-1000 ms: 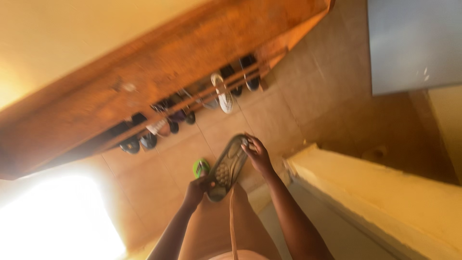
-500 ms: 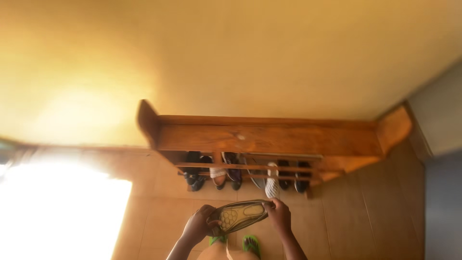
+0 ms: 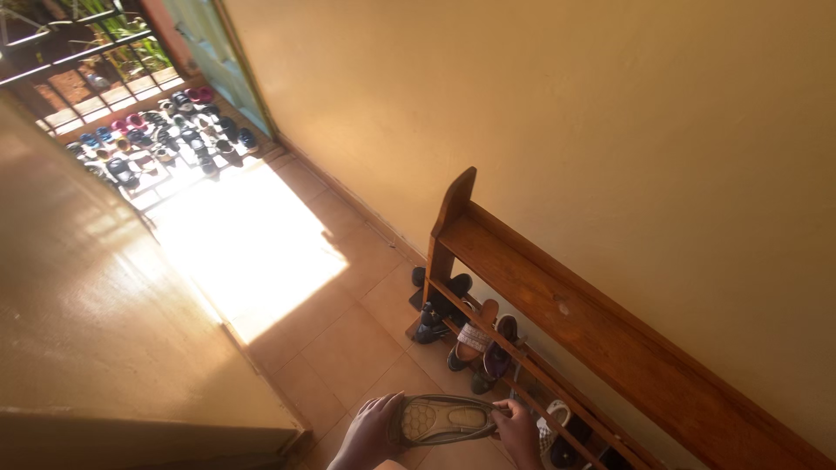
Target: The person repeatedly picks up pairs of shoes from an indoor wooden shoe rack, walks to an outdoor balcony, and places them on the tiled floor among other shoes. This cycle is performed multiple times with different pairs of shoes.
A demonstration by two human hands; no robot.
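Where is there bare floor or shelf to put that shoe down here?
The wooden rack's top plank looks bare along its visible length. The tiled floor between the rack and the low wall is open, sunlit toward the doorway. Crowded: the rack's lower rail, packed with shoes, and the doorway mat. Both hands, left and right, hold the shoe.

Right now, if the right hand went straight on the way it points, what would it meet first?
The right hand holds one end of the dark flat shoe and points up the picture, so probably the lower rail of the wooden shoe rack comes first; depth is unclear.
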